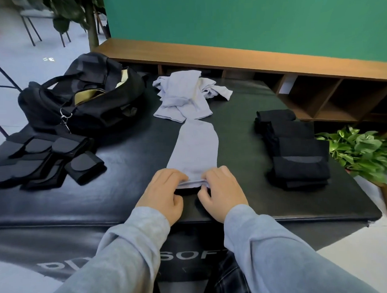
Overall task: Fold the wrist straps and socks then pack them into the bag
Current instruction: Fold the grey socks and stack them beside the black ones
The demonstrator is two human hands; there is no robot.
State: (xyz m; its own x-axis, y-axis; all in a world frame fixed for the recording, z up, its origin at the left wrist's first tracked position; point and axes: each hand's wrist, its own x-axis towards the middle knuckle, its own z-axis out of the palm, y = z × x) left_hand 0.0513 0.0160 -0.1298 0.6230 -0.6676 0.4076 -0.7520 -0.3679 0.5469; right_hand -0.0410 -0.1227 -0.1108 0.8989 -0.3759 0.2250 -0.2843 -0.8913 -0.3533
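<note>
A broad black padded mat [128, 205] with a smooth, faintly glossy leather-like skin fills most of the frame, its front edge rolling down toward the bottom where pale block letters are partly hidden. Behind it, a flat green wall [249, 19] spans the upper right, and below that runs a long wooden shelf unit [313, 94] with open square compartments.

In the upper left sits a slouching black fabric duffel bag [85, 99], unzipped, showing a tan lining and a metal clip hanging from its strap. Just below it, at the left edge, lies a cluster of black wrist straps [46, 160], flat bands with matte rounded patches, overlapping one another. At right of centre a row of folded black socks [298, 151], soft and ribbed, runs in overlapping rectangles toward the lower right. At upper centre a crumpled heap of pale lavender-blue knit socks [184, 96] lies beside the bag.

A single pale lavender-blue sock [195, 148] stretches flat from that heap down the middle of the frame, smooth and long with rounded sides. Its near end is rolled into a narrow fold. The left hand [163, 195] and right hand [222, 193], in light grey-blue sleeves, sit side by side at that end, fingers curled and pinching the folded edge. A leafy green potted plant [361, 151] stands at the right edge.
</note>
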